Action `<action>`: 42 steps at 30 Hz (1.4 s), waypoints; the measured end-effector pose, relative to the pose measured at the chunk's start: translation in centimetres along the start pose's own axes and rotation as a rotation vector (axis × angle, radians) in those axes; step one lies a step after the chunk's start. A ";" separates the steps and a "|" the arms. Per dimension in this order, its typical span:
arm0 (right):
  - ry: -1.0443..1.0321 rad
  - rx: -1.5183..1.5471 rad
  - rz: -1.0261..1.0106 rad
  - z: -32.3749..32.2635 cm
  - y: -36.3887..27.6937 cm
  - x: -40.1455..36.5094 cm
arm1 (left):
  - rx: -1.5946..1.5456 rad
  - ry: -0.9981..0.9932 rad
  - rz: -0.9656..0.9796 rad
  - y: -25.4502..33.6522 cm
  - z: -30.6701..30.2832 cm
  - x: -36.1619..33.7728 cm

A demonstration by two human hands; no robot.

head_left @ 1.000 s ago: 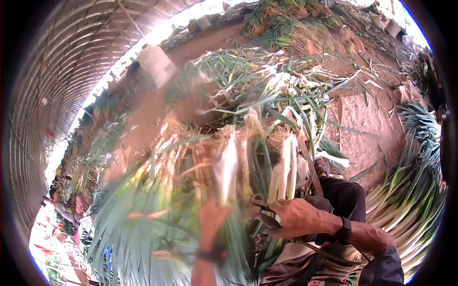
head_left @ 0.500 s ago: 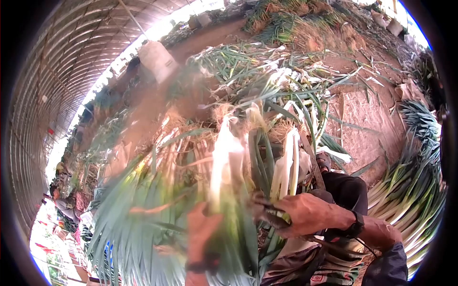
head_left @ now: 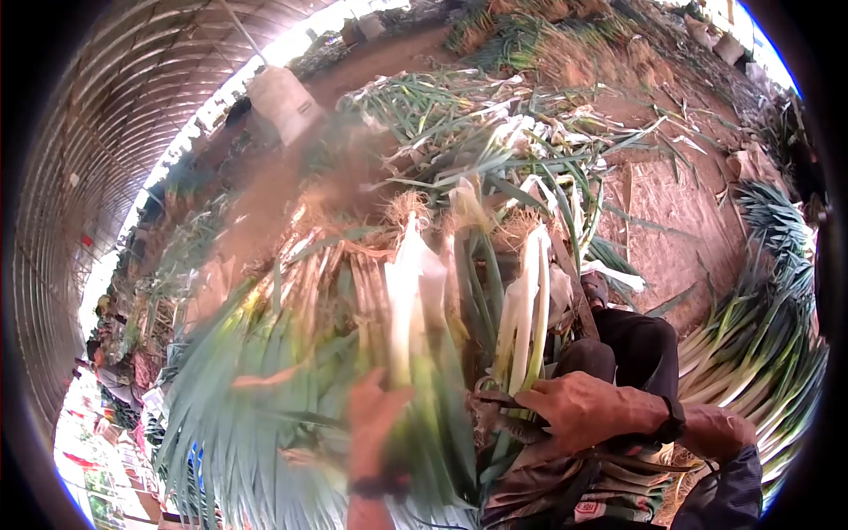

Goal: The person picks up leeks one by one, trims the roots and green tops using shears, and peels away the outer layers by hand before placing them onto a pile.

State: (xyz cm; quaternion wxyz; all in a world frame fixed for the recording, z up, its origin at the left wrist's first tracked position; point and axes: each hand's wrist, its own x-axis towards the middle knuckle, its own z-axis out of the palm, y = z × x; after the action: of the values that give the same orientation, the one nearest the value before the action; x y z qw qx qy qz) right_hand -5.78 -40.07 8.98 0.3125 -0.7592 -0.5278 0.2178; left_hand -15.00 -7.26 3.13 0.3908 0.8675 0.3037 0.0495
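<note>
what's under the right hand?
Pale leek stalks rise from under the right hand. Its fingers cover the gripped part; their lower ends cannot be seen.

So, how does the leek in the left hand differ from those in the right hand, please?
The broad white leek stalk in the left hand is single and thick; the slim pale-green leek stalks in the right hand are two and thinner. The first is blurred, the second sharp. Both point upward in view.
</note>
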 end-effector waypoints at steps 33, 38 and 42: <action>0.353 -0.356 0.020 6.6 5.0 9.5 | 0.016 -0.004 0.029 1.2 0.3 -0.7; 0.340 -0.325 0.112 6.1 6.3 11.4 | 0.020 -0.018 0.008 0.3 0.8 -0.4; 0.315 -0.313 0.087 5.6 7.2 12.3 | 0.007 -0.028 -0.083 1.9 0.9 -1.3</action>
State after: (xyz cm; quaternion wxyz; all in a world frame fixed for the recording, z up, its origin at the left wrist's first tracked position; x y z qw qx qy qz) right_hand -0.43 -28.99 -0.02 0.2597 -0.8451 -0.4665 0.0254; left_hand -14.85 -9.50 4.04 0.3938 0.8562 0.3339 0.0199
